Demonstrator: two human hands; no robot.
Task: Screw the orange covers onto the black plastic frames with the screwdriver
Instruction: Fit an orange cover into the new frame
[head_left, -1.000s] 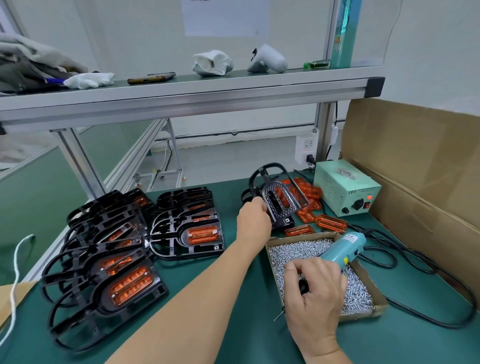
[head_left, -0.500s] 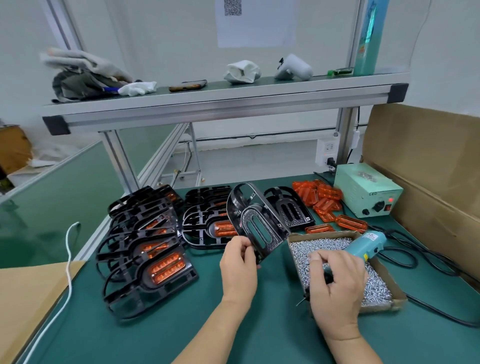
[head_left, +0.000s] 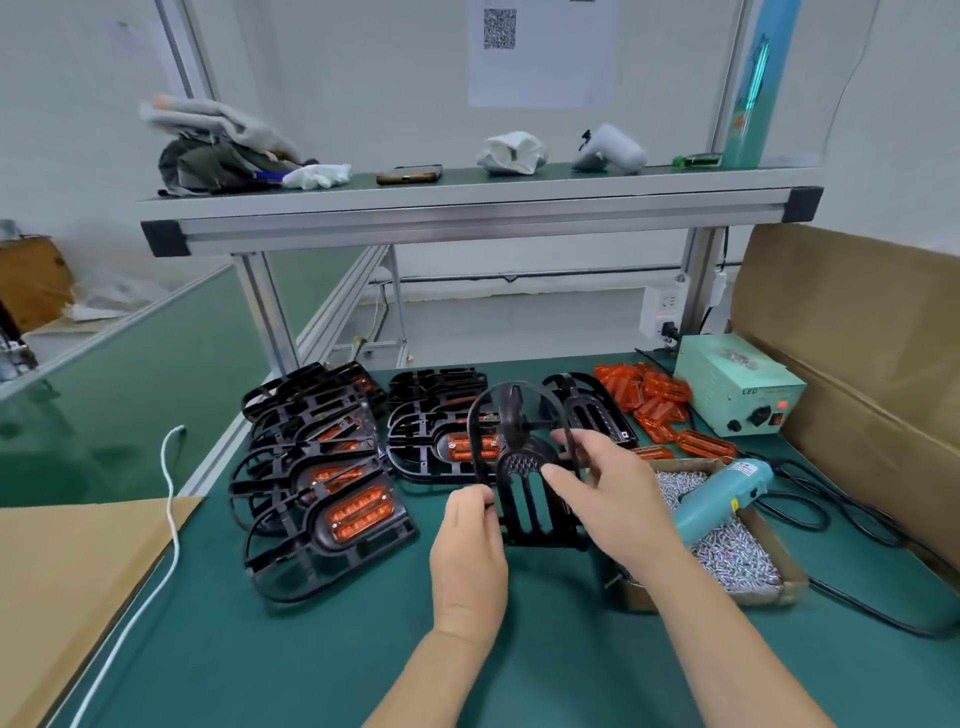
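Bench: green mat (head_left: 311, 649) under an aluminium shelf (head_left: 467, 221).
Item in hand: one black frame (head_left: 524, 499), held tilted above the mat, no cover fitted.
Left hand (head_left: 470, 551) pinches its lower left edge. Right hand (head_left: 613, 504) touches its right side, fingers straight.
Orange covers (head_left: 649, 400) are heaped behind. The screwdriver (head_left: 722, 499) lies on the screw box (head_left: 774, 592).
Finished frames (head_left: 337, 499) are stacked left.
Step, as judged: positioning a fresh frame.
Next: lay it flat, seat a cover, fetch the screwdriver.

Head-worn view, looking down, close.
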